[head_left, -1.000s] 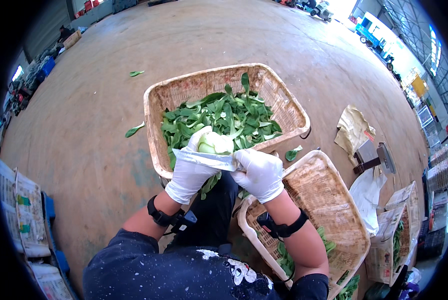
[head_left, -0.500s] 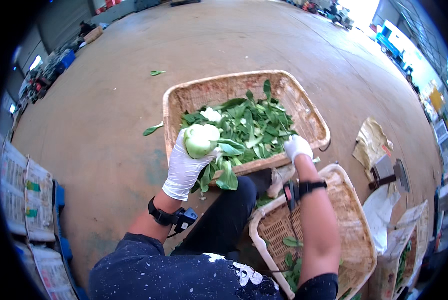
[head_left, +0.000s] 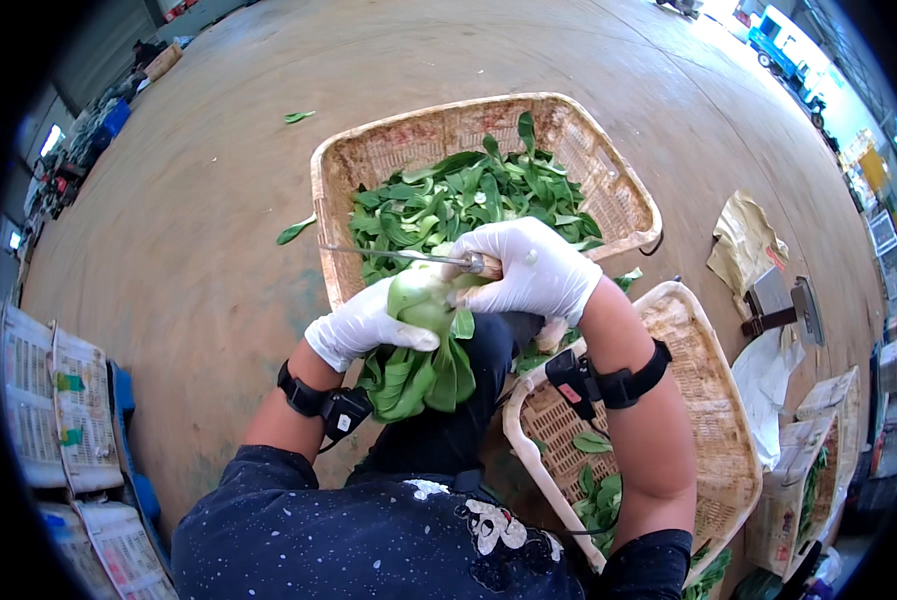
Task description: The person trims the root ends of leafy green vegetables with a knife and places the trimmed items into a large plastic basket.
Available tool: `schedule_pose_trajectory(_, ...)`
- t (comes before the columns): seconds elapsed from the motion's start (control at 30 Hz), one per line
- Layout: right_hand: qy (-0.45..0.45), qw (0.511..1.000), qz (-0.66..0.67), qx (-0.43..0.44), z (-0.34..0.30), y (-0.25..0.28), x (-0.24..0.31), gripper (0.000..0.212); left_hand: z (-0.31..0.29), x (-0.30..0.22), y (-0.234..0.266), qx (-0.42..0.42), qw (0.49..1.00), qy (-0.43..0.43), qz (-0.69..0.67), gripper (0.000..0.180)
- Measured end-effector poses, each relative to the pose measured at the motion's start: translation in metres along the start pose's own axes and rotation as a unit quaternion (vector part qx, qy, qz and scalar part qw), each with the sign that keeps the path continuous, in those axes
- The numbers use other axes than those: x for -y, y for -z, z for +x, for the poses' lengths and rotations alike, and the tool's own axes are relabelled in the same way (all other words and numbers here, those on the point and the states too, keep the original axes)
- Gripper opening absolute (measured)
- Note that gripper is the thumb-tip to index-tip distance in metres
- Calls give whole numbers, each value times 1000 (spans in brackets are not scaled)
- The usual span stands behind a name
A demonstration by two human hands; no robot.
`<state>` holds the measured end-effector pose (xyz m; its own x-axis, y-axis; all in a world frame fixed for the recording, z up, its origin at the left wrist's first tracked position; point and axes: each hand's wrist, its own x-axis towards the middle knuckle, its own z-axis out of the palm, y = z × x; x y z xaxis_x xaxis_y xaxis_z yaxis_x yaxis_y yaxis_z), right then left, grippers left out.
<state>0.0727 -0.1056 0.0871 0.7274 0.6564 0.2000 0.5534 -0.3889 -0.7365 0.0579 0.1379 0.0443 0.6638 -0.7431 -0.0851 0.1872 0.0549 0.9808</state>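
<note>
My left hand (head_left: 366, 326), in a white glove, is wrapped around a head of bok choy (head_left: 420, 303). Its pale base is uppermost and its green leaves hang down over my knee. My gloved right hand (head_left: 540, 268) grips a knife (head_left: 485, 265) by its wooden handle. The thin blade points left across the top of the bok choy, and my right fingers touch the plant's side. Just beyond both hands stands a dirty, cream plastic basket (head_left: 330, 277) holding many loose green leaves (head_left: 468, 195).
A second plastic basket (head_left: 720, 400) with some greens in it stands by my right forearm. Brown paper (head_left: 743, 240) and white sheeting (head_left: 763, 385) lie to the right. Stacked crates (head_left: 76, 410) are at the left. Stray leaves (head_left: 296, 230) lie on the floor.
My right hand has moved left from the basket's near right side to the bok choy, and the knife now shows. My left hand has turned the bok choy and drawn it slightly closer.
</note>
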Motion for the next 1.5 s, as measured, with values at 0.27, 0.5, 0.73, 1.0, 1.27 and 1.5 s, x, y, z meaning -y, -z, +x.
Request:
schedule_pose_trajectory(0.27, -269, 873, 129, -385, -6, -26, 13, 54, 17, 24, -24, -169, 971, -89, -146, 57)
schedule_pose_trajectory(0.5, -139, 842, 372, -366, -81, -107, 21, 72, 20, 44, -46, -172, 962, -164, 135, 32)
schedule_pose_trajectory(0.73, -119, 769, 369, -509, -100, -113, 33, 70, 34, -12, -22, -464, 785, -208, 354, 79)
schedule_pose_trajectory(1.0, -131, 812, 269, -501, -91, -113, 50, 38, 11, 68, -61, -48, 993, -100, -48, 51)
schedule_pose_trajectory(1.27, -46, 902, -336, -267, -94, -70, 48, 46, 12, 56, -45, -10, 952, -166, 255, 42)
schedule_pose_trajectory(1.5, 18, 874, -451, -181, -77, -52, 48, 52, 7, 58, -24, 54, 958, -112, 257, 52)
